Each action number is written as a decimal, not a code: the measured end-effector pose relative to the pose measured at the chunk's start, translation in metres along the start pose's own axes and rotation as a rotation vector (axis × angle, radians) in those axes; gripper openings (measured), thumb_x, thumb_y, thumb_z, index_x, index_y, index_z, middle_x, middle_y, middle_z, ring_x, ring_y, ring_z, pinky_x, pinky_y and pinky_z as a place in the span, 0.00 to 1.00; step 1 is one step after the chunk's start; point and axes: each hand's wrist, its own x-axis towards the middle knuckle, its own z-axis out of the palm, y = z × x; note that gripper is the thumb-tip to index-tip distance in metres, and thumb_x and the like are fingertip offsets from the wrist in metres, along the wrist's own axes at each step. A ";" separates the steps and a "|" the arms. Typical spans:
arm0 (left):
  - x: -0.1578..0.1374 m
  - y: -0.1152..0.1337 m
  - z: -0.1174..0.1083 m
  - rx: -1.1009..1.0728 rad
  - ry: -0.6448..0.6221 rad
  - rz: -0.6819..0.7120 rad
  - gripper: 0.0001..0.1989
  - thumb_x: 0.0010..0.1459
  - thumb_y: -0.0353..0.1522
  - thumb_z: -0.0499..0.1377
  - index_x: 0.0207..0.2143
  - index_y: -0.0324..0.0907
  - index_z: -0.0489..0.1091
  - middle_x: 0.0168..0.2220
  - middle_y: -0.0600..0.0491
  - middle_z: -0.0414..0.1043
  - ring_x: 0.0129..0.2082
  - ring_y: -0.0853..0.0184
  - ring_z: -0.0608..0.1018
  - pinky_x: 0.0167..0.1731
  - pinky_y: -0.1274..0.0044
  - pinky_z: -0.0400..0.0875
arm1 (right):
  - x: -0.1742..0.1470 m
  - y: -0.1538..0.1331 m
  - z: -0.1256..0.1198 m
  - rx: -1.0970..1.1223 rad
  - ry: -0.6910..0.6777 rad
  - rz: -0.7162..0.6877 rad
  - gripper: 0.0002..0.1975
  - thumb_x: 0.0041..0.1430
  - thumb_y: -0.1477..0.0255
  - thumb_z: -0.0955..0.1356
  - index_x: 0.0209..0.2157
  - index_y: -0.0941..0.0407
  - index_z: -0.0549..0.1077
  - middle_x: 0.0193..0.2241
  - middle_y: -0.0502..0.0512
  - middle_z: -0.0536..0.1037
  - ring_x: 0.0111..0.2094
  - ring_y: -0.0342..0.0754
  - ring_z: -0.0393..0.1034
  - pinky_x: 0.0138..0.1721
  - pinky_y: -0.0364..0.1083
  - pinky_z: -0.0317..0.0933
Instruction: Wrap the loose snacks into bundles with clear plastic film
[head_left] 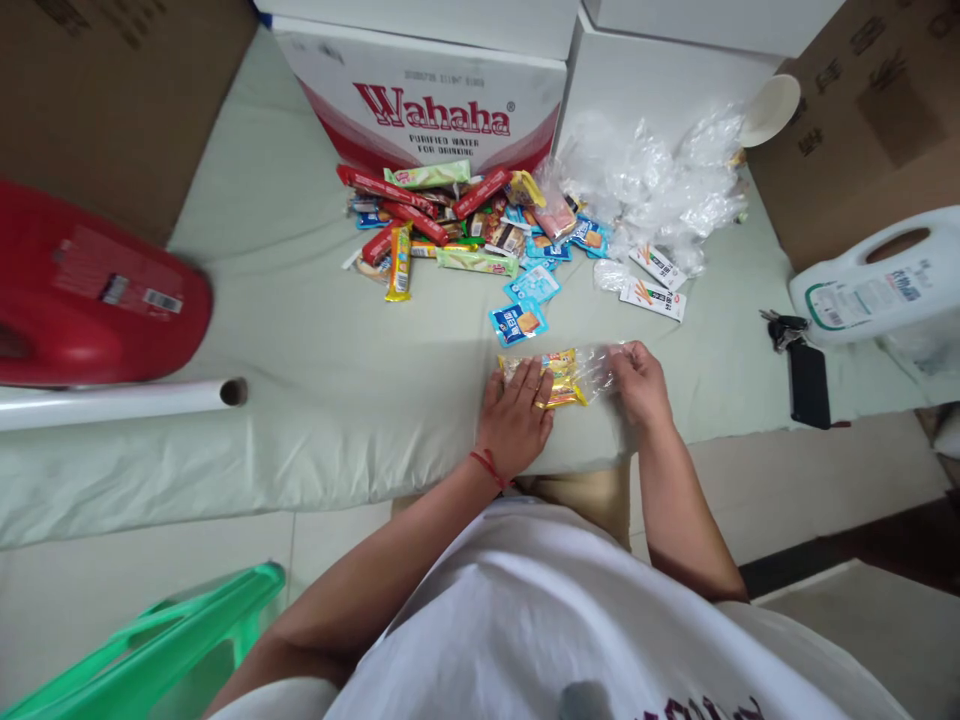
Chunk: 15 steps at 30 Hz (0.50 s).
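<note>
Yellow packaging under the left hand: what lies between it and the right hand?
Clear plastic lies between the yellow packaging and the right hand, in the head view.

Big red "Wahaha®" across the carton (435, 108), "PURIFIED WATER FOR DRINKING" beneath, a faint code (444, 76) above I can't make out, blurred characters on the white jug (874, 285) over there
</note>
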 end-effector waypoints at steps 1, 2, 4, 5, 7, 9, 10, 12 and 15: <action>-0.001 0.000 0.000 0.001 -0.002 -0.007 0.30 0.73 0.37 0.49 0.73 0.39 0.57 0.76 0.39 0.53 0.76 0.51 0.58 0.73 0.49 0.50 | -0.002 -0.002 0.001 0.060 -0.012 0.089 0.26 0.56 0.43 0.70 0.38 0.53 0.71 0.36 0.55 0.79 0.31 0.49 0.72 0.31 0.48 0.68; -0.002 0.000 -0.001 0.001 -0.003 -0.011 0.29 0.73 0.37 0.49 0.73 0.39 0.58 0.76 0.39 0.53 0.76 0.51 0.59 0.73 0.48 0.51 | -0.003 -0.004 0.003 0.112 -0.002 0.172 0.29 0.53 0.42 0.71 0.40 0.53 0.70 0.33 0.53 0.79 0.28 0.49 0.71 0.27 0.47 0.66; -0.002 0.000 -0.002 -0.004 -0.005 -0.010 0.29 0.73 0.37 0.49 0.73 0.39 0.58 0.76 0.40 0.53 0.76 0.51 0.59 0.73 0.48 0.51 | -0.005 -0.005 0.004 0.147 0.039 0.262 0.33 0.46 0.42 0.75 0.42 0.53 0.71 0.29 0.52 0.78 0.25 0.48 0.69 0.23 0.45 0.61; -0.002 0.000 -0.002 -0.008 -0.006 -0.009 0.29 0.73 0.37 0.49 0.73 0.39 0.58 0.76 0.40 0.53 0.76 0.51 0.59 0.73 0.48 0.50 | -0.006 -0.004 0.005 0.143 0.046 0.268 0.33 0.44 0.43 0.77 0.41 0.54 0.73 0.27 0.51 0.77 0.23 0.47 0.67 0.22 0.45 0.59; -0.001 0.000 -0.002 -0.016 -0.007 -0.009 0.29 0.73 0.37 0.49 0.73 0.40 0.58 0.76 0.40 0.54 0.76 0.51 0.59 0.73 0.48 0.50 | -0.007 -0.004 0.006 0.134 0.039 0.230 0.28 0.44 0.47 0.77 0.35 0.56 0.75 0.24 0.49 0.75 0.22 0.44 0.63 0.23 0.44 0.57; -0.001 0.000 -0.002 -0.024 -0.007 -0.005 0.29 0.73 0.36 0.49 0.73 0.40 0.58 0.75 0.40 0.54 0.76 0.52 0.58 0.74 0.49 0.49 | -0.009 -0.005 0.009 0.092 0.065 0.133 0.22 0.49 0.51 0.75 0.31 0.57 0.75 0.22 0.47 0.72 0.23 0.43 0.61 0.26 0.44 0.57; -0.001 0.000 -0.002 -0.027 -0.007 0.002 0.29 0.73 0.36 0.49 0.73 0.40 0.58 0.75 0.40 0.54 0.76 0.52 0.58 0.74 0.50 0.49 | -0.010 -0.008 0.011 0.043 0.089 0.072 0.19 0.53 0.53 0.73 0.30 0.56 0.75 0.22 0.47 0.71 0.24 0.43 0.61 0.28 0.44 0.57; 0.000 -0.001 -0.002 -0.028 -0.009 0.021 0.29 0.73 0.35 0.49 0.73 0.39 0.58 0.76 0.40 0.53 0.77 0.53 0.57 0.75 0.51 0.48 | -0.014 -0.015 0.021 -0.119 0.108 -0.078 0.15 0.59 0.57 0.70 0.30 0.56 0.76 0.24 0.48 0.72 0.26 0.45 0.63 0.31 0.45 0.59; 0.001 -0.001 -0.002 -0.018 -0.022 0.038 0.30 0.72 0.34 0.48 0.73 0.36 0.58 0.75 0.39 0.53 0.77 0.53 0.56 0.75 0.52 0.48 | -0.021 -0.031 0.044 -0.457 0.007 -0.306 0.12 0.65 0.63 0.67 0.30 0.54 0.75 0.28 0.54 0.76 0.30 0.48 0.67 0.35 0.46 0.59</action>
